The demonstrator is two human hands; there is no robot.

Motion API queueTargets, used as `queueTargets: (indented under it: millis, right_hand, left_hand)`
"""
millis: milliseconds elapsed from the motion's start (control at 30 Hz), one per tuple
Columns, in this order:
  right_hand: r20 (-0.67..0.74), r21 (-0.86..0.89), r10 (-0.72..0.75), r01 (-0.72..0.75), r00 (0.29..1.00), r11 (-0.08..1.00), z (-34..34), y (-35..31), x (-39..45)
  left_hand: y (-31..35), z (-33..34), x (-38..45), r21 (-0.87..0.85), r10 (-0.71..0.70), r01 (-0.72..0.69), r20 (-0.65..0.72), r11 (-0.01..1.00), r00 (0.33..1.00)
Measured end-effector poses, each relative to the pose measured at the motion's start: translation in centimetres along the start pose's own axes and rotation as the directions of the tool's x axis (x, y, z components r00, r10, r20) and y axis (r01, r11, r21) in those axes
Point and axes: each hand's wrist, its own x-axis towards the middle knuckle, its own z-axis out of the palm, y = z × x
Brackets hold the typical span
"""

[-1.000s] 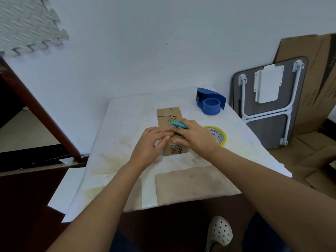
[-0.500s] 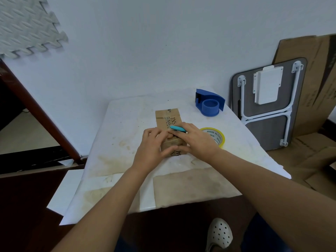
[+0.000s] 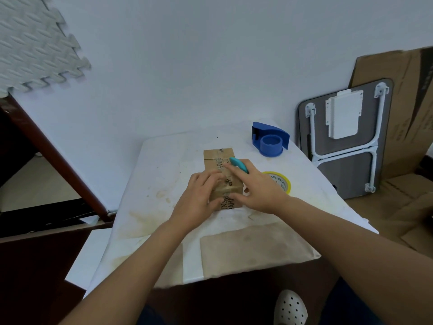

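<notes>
A small brown cardboard box [image 3: 216,160] with black print lies on the white table [image 3: 159,174], taped along its top seam. My left hand [image 3: 199,199] rests on the box's near left side, its thumb against the front face. My right hand [image 3: 260,190] holds a small teal cutter [image 3: 239,164] between its fingers, its tip over the box's top right part, while the thumb presses the box's front.
A blue tape dispenser [image 3: 270,141] stands at the table's far right. A yellow-cored tape roll [image 3: 280,181] lies behind my right hand. A brown paper sheet [image 3: 255,249] covers the near edge. A folded table [image 3: 344,137] and cardboard [image 3: 403,95] lean against the right wall.
My left hand slid back toward the box's near end and its thumb came round the front. The cutter in my right hand moved slightly farther along the top.
</notes>
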Motion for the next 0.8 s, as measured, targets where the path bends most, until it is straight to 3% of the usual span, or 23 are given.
queueTargets:
  millis: [100, 300, 467, 667, 733, 800]
  right_hand:
    - [0.01, -0.004, 0.007, -0.007, 1.0, 1.0, 0.1, 0.3, -0.1]
    - [0.022, -0.043, -0.004, 0.005, 1.0, 0.999, 0.3, -0.1, 0.4]
    - [0.034, -0.058, 0.002, 0.0, 0.999, 0.998, 0.1, -0.1, 0.3]
    - [0.052, -0.004, -0.009, 0.01, 0.999, 1.0, -0.3, -0.4, 0.2]
    - [-0.029, 0.1, 0.04, -0.037, 0.999, 0.994, -1.3, -0.6, 0.0]
    - [-0.203, 0.192, 0.186, -0.147, 0.961, 0.97, -2.3, 0.1, -0.6]
  left_hand:
    - [0.2, 0.2, 0.8, 0.059, 0.107, -0.112, 0.081, 0.992, 0.991]
    - [0.3, 0.8, 0.0, 0.092, 0.026, -0.028, 0.021, 0.995, 0.999]
    - [0.7, 0.4, -0.1, 0.112, 0.073, -0.068, -0.04, 0.991, 0.997]
    - [0.2, -0.8, 0.3, 0.108, 0.012, -0.018, 0.054, 0.994, 0.998]
    - [0.3, -0.9, 0.2, 0.147, -0.035, 0.024, 0.07, 0.989, 0.997]
    - [0.6, -1.0, 0.3, 0.162, -0.079, 0.064, 0.089, 0.985, 0.993]
